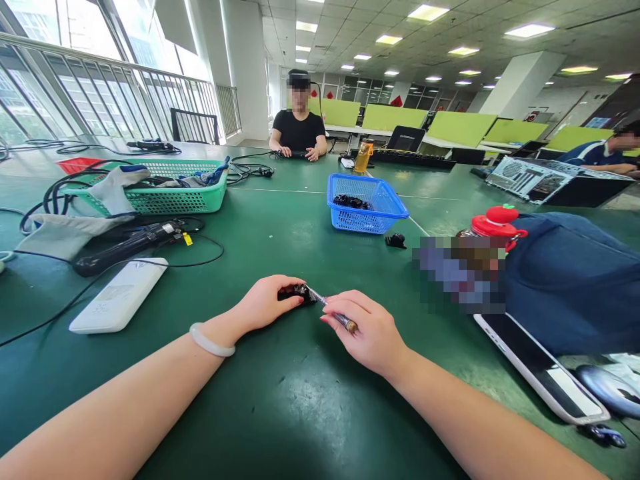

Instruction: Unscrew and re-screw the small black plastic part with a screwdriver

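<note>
My left hand (270, 302) is closed around a small black part (303, 293) just above the green table (273, 413). In my right hand (367, 330) is a slim pen-like tool (343, 320), pinched between thumb and fingers. The tool's tip points left and meets the right end of the black part; whether it touches is too small to tell. Beyond my hands stands a blue basket (367, 217) with black pieces (353, 201) inside. Another black piece (396, 241) lies on the table by the basket's near right corner.
At the left are a green basket (175, 200) with gloves and cables, a black device (133, 247) and a white power bank (119, 295). To the right lie a dark blue bag (575, 287) and a phone (540, 367). A person (299, 127) sits across the table.
</note>
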Motion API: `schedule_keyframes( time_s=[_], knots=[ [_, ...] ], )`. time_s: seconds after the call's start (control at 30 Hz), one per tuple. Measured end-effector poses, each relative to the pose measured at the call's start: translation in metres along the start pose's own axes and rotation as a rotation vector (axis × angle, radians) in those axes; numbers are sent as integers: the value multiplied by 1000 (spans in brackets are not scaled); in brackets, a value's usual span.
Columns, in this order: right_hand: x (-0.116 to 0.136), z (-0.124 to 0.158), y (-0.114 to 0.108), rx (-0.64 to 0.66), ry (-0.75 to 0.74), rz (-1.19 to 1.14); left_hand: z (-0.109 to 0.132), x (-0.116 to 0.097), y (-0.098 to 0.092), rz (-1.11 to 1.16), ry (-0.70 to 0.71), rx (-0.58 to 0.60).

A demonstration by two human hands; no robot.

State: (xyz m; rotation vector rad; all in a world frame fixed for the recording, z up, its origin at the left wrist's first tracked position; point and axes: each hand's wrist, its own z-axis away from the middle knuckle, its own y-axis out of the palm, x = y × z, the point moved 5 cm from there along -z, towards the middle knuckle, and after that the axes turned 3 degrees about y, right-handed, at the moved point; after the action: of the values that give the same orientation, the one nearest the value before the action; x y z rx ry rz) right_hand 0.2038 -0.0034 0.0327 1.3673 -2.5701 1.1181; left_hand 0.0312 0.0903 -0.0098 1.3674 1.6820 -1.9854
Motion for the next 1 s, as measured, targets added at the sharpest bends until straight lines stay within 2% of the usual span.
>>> schedule_keyframes(
  time_s=[0.27,0.47,0.57,1.0],
  knots=[
    [-8,-2,-4,-28,43,21,0,0,0,-25,17,5],
    [0,4,7,136,-74,13,0,1,1,1,12,3],
    [2,6,10,173,-124,17,0,0,1,-4,10,-1],
    [1,2,6,75,-114,67,0,-3,-1,-23,2,12]
  ],
)
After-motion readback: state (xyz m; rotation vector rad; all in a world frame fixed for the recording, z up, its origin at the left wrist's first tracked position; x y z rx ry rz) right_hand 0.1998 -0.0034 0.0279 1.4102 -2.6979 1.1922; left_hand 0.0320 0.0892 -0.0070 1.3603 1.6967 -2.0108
